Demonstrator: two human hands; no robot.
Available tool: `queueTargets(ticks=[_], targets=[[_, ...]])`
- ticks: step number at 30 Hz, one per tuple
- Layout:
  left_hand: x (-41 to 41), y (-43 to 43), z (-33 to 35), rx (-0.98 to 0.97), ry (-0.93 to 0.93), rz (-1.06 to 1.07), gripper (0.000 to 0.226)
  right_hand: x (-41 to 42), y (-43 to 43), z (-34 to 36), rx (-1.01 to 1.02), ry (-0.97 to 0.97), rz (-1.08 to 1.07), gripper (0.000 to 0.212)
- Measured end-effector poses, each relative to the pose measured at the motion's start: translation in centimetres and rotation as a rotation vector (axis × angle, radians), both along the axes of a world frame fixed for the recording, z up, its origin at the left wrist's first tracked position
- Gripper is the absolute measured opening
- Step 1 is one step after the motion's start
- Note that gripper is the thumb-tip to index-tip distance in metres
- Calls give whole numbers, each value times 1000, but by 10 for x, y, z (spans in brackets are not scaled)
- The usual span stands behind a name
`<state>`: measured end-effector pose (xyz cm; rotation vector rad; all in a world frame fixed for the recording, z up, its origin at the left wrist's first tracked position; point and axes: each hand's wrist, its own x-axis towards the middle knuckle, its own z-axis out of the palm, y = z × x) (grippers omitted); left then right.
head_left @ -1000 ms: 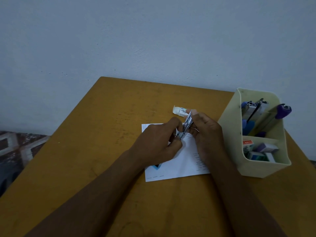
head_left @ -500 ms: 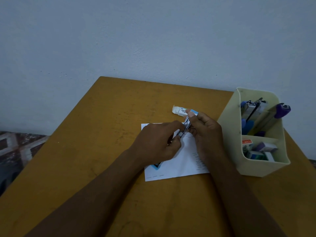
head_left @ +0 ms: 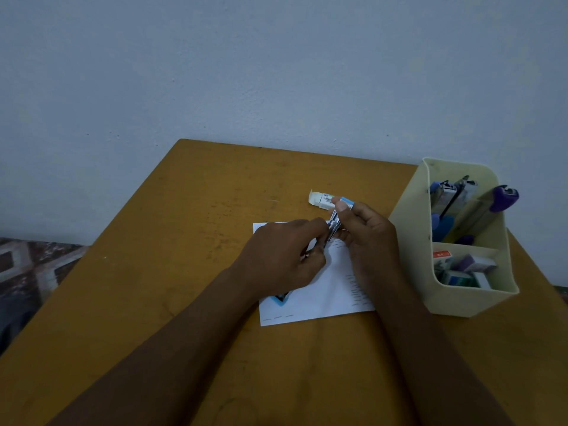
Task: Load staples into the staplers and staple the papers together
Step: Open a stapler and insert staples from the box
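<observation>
The person holds a small stapler in the air, above the far part of the paper, which lies flat on the table nearer to its right edge. The right hand grasps the stapler body, with the thumb on its blue end. The left hand pinches its lower, metal end. I cannot see if a strip of staples is between those fingertips.

I think the loading is in progress, and the risks come from this. The metal parts are small and both hands cover them, so a strip could go in crooked, or break and drop on the paper. A spring part could also snap on a fingertip. The open staple box lies just behind the hands, toward the far edge, and a careless move could push it. The organizer stands at the right edge.
</observation>
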<state>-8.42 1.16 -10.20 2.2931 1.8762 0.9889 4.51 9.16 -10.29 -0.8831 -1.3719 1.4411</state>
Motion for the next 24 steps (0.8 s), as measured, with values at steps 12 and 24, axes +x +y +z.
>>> queueTargets(ticks=[12, 24], targets=[[4, 2, 0, 144, -36, 35, 14, 4, 5, 1, 107, -140, -49, 24], [0, 6, 0, 180, -479, 95, 20, 14, 13, -1, 345, -767, -156, 14]])
